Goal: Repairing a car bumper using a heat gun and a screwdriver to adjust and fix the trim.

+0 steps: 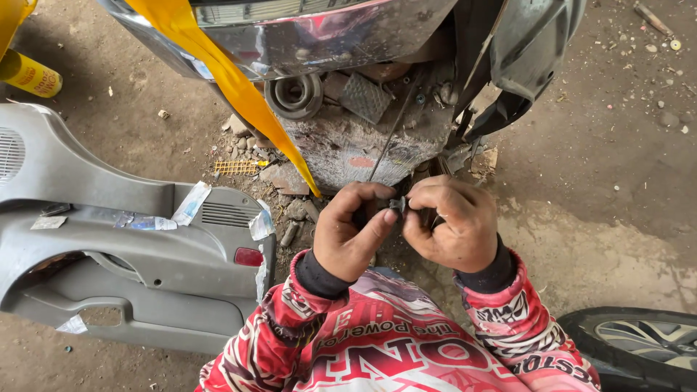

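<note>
My left hand (350, 232) and my right hand (451, 221) are close together in front of me, fingers curled around a small dark metal part (397, 205) pinched between them. A thin dark rod or cable (388, 138) runs from that part up to the dirty underside of a vehicle (348, 138). Both sleeves are red and white with printed patterns. What exactly the part is stays hidden by my fingers.
A grey plastic door trim panel (145, 247) lies on the dirt ground at left. A yellow strap (225, 80) hangs from the chrome bumper (305, 36). A tyre (639, 341) sits at lower right, a yellow can (29, 72) at upper left.
</note>
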